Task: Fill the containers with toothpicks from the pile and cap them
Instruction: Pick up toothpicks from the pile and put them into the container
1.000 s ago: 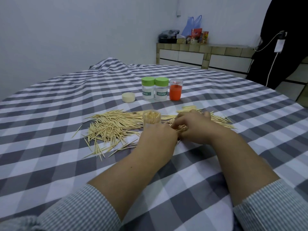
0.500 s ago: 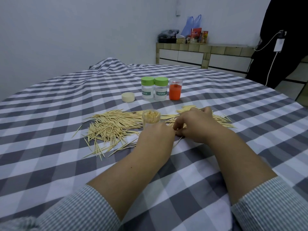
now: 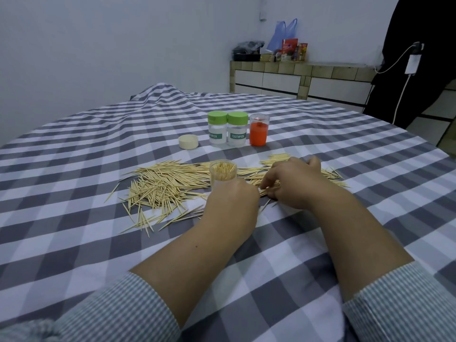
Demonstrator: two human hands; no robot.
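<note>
Left hand [image 3: 232, 201] hides the open container's [image 3: 223, 172] lower half

A single head-worn wide-angle camera looks forward and down from above the person's forearms, close over the left hand [image 3: 230, 206] and right hand [image 3: 293, 183] at mid-frame. Beyond the hands the checked tablecloth [image 3: 74, 243] stretches away to a white wall [image 3: 98, 45] and a tiled counter [image 3: 308, 72] far behind. Straight lines bow near the edges.
</note>
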